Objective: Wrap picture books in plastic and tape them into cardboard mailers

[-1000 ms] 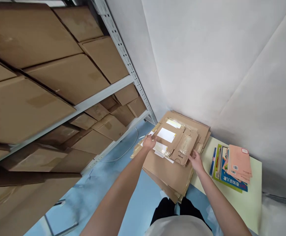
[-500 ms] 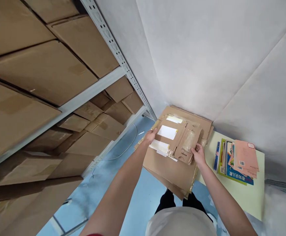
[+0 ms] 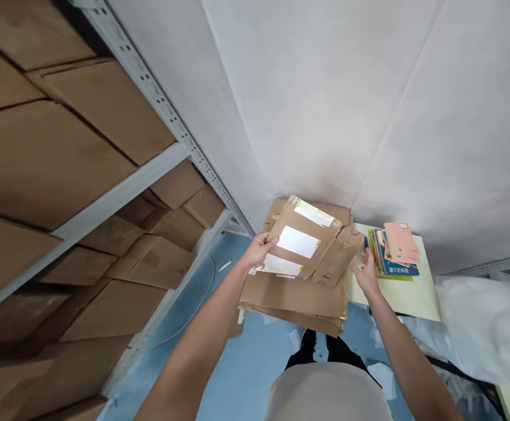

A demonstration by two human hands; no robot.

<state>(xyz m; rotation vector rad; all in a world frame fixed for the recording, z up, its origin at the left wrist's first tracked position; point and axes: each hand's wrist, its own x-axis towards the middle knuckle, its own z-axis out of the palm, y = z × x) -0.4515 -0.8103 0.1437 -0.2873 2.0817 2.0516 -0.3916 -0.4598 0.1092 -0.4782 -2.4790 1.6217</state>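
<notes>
Holding labelled flattened carton tilted over cardboard stack, left hand pinching its edge, right hand spread beside it, contact unclear; carton raised, not set down, stack left beneath.

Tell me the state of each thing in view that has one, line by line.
Flattened brown cardboard with white labels: held at a tilt, creased towards its right side.
Left hand: closed on the cardboard's left edge.
Right hand: partly open near its right side; contact unclear.
Stack of flat brown cardboard sheets: lying beneath.
Pink paper booklets: closed, piled.
Blue-covered book: closed, partly covered.
Brown cardboard boxes: stacked, apparently shut.
Translucent white plastic sheeting: crumpled.
</notes>
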